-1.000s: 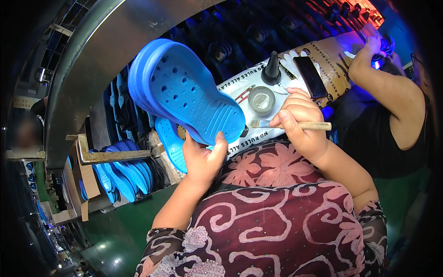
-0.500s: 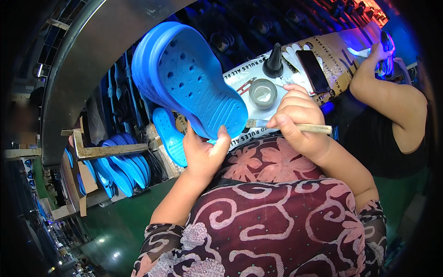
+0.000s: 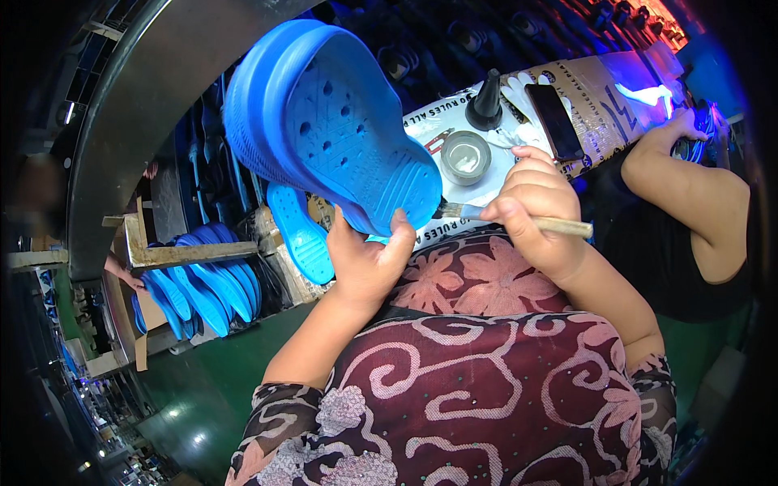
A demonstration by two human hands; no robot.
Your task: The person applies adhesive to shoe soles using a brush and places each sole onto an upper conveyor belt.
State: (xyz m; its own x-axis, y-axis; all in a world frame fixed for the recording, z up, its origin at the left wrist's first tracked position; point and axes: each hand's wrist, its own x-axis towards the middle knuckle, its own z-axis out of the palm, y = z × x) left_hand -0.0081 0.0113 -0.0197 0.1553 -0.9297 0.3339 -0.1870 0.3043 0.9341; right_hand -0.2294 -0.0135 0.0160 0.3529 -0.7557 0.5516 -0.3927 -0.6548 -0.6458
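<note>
A thick blue shoe sole [image 3: 340,138] with round holes in its wide end is held up, tilted, at upper middle. My left hand [image 3: 369,259] grips its narrow heel end from below, thumb on the inner face. In my right hand [image 3: 539,215] is a paintbrush [image 3: 567,227] with a pale wooden handle. Its dark bristles are at the sole's heel edge; I cannot tell whether they touch. Just beyond the brush stands a small glass jar [image 3: 466,158] of clear or whitish contents. A flatter blue sole [image 3: 300,239] lies left of my left hand.
Behind the jar are a black cone-tipped bottle [image 3: 486,105], a white glove [image 3: 519,93] and a phone [image 3: 554,121] on taped cardboard [image 3: 596,97]. Several blue soles [image 3: 207,283] fill a rack at left, where another person's hand [image 3: 124,271] reaches in. A co-worker's arm [image 3: 685,174] is at right.
The sole has tipped slightly in my left hand. The brush and my right hand have shifted a little right in view. Another person's hand has appeared beside the rack at left.
</note>
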